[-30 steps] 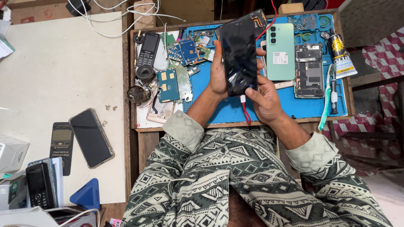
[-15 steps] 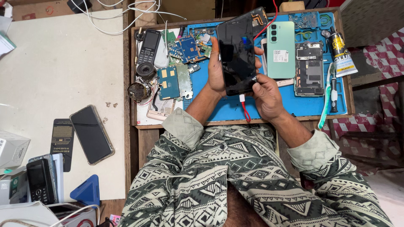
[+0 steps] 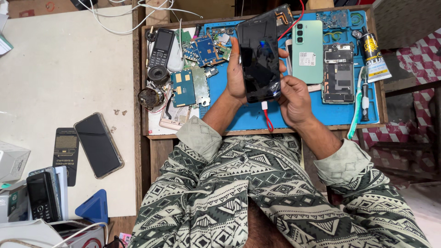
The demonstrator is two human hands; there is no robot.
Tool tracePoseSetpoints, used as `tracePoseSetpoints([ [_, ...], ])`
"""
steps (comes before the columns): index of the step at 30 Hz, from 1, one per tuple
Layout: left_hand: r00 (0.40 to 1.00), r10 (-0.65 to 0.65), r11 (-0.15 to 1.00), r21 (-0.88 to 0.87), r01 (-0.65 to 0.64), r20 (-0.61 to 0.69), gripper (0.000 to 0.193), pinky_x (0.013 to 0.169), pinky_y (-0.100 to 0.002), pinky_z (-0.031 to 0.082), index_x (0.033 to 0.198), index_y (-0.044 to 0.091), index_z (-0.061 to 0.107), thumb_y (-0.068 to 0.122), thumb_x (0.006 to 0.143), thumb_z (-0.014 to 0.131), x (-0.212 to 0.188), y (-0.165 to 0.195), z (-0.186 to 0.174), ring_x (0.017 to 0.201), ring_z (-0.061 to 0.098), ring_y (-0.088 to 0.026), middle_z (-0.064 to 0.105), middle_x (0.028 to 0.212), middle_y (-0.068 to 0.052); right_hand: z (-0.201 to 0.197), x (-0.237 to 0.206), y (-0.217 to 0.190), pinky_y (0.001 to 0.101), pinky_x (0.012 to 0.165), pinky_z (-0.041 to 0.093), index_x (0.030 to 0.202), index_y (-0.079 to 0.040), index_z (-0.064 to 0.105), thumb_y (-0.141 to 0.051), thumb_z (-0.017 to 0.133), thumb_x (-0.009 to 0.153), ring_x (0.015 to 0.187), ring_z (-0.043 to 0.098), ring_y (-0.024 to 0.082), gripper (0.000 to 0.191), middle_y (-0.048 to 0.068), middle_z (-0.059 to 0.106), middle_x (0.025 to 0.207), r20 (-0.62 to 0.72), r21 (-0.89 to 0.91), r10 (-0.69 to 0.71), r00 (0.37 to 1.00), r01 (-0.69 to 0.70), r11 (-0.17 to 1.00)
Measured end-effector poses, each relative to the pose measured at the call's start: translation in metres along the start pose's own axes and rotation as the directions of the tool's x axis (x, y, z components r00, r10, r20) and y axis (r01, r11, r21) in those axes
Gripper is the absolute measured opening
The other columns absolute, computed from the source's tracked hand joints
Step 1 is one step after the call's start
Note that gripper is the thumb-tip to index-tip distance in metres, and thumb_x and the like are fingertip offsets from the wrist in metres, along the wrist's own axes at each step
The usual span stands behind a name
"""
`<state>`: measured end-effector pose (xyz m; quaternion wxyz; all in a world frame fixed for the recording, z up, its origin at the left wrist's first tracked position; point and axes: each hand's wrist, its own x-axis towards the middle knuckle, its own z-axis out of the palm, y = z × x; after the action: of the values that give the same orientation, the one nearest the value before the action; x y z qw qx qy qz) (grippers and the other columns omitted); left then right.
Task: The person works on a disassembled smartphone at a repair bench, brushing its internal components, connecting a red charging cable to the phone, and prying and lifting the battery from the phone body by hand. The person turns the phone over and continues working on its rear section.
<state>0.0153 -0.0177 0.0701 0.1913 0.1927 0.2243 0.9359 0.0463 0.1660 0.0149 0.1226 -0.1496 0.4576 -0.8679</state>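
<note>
- Two hands hold one black phone [image 3: 260, 55] above the blue mat [image 3: 321, 112]: the left hand [image 3: 236, 73] grips its left edge, the right hand [image 3: 294, 98] grasps its lower right corner.
- One red cable [image 3: 267, 118] hangs from the phone's bottom.
- One green phone [image 3: 308, 51] and one opened phone [image 3: 338, 72] lie on the mat.
- One glue tube [image 3: 375, 57] lies at the mat's right side.
- Compared with half a second ago, the black phone is held more upright, its screen facing up.

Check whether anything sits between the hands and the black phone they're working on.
Nothing visible does. The left hand grips the black phone along its left edge, and the right hand touches its lower right corner. A red cable hangs from the phone's bottom end, between the wrists, not blocking either hand.
</note>
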Motion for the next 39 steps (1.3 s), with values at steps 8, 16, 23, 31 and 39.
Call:
tracePoseSetpoints([
  [8, 1.0, -0.012, 1.0, 0.0, 0.012, 0.006, 0.109, 0.074, -0.036, 0.065, 0.127, -0.01, 0.061, 0.085, 0.096, 0.019, -0.0003, -0.0007, -0.0016, 0.082, 0.076, -0.025, 0.074, 0.099, -0.019, 0.0019, 0.001, 0.0015, 0.0289, 0.08, 0.057, 0.099, -0.003, 0.068, -0.027, 0.062, 0.108, 0.086, 0.069, 0.012, 0.026, 0.005, 0.073, 0.097, -0.054, -0.047, 0.007, 0.998, -0.009, 0.999],
  [16, 1.0, 0.004, 1.0, 0.004, -0.004, 0.004, 0.108, 0.075, -0.037, 0.065, 0.127, -0.009, 0.061, 0.085, 0.096, 0.018, 0.0014, 0.0016, 0.0009, 0.084, 0.076, -0.025, 0.074, 0.099, -0.02, 0.0038, 0.0019, -0.0029, 0.0279, 0.076, 0.057, 0.097, -0.004, 0.068, -0.026, 0.063, 0.109, 0.082, 0.068, 0.011, 0.026, 0.004, 0.071, 0.092, 0.001, -0.105, 0.01, 1.0, -0.01, 0.994],
  [23, 1.0, 0.01, 1.0, 0.023, -0.009, -0.008, 0.108, 0.074, -0.037, 0.065, 0.127, -0.009, 0.062, 0.084, 0.096, 0.017, 0.0018, 0.0024, 0.0025, 0.083, 0.075, -0.024, 0.074, 0.099, -0.019, 0.0011, 0.004, 0.0003, 0.0258, 0.069, 0.054, 0.093, -0.003, 0.067, -0.024, 0.063, 0.109, 0.075, 0.065, 0.011, 0.026, 0.005, 0.069, 0.084, -0.008, -0.184, 0.012, 1.0, -0.013, 0.983],
  [31, 1.0, -0.002, 1.0, 0.011, 0.001, 0.012, 0.109, 0.074, -0.037, 0.065, 0.127, -0.009, 0.062, 0.085, 0.096, 0.017, 0.0001, 0.0008, 0.0006, 0.082, 0.075, -0.024, 0.074, 0.099, -0.019, -0.0012, 0.0022, 0.0047, 0.0256, 0.071, 0.054, 0.095, -0.002, 0.067, -0.017, 0.062, 0.109, 0.076, 0.064, 0.011, 0.022, 0.005, 0.069, 0.085, -0.013, -0.193, 0.016, 1.0, -0.018, 0.981],
  [39, 1.0, -0.005, 1.0, 0.011, 0.005, -0.007, 0.109, 0.074, -0.038, 0.065, 0.127, -0.009, 0.061, 0.086, 0.095, 0.018, 0.0007, -0.0008, -0.0013, 0.082, 0.075, -0.025, 0.074, 0.099, -0.02, -0.0014, 0.0024, 0.0049, 0.0245, 0.068, 0.055, 0.095, -0.001, 0.068, -0.015, 0.06, 0.108, 0.075, 0.067, 0.011, 0.02, 0.006, 0.071, 0.085, -0.033, -0.22, 0.021, 0.999, -0.028, 0.975],
])
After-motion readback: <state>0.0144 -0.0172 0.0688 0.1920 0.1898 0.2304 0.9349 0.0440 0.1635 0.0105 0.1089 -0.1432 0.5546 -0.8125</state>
